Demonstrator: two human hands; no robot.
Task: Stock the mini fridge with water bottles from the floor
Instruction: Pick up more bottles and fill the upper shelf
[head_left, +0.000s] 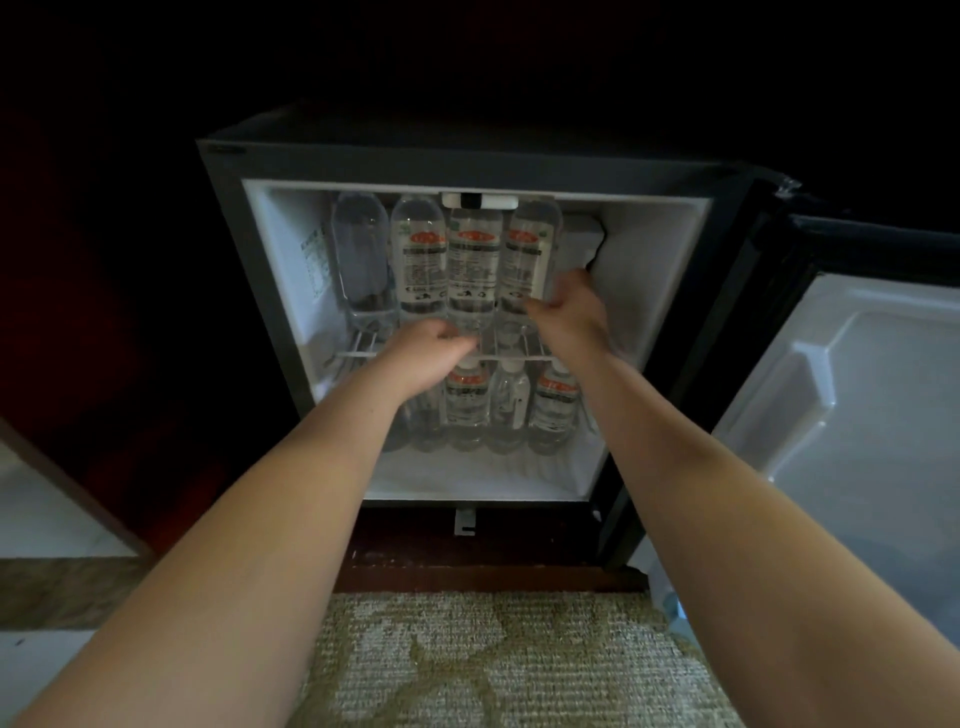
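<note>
The mini fridge (280, 249) stands open in front of me. Several clear water bottles with red labels stand on its wire shelf (514, 357), and several more stand below on the fridge floor (467, 478). My left hand (426, 345) reaches in at the shelf's front, its fingers curled round the base of the third upper bottle (471, 260). Deeper in at the right end of the upper row, my right hand (569, 306) grips the rightmost upper bottle (527, 249) low on its side.
The fridge door (857, 395) hangs open to the right, its white inner lining facing me. Patterned carpet (493, 665) lies below, with a dark wooden ledge (467, 566) under the fridge. A pale tiled surface (47, 514) shows at the left.
</note>
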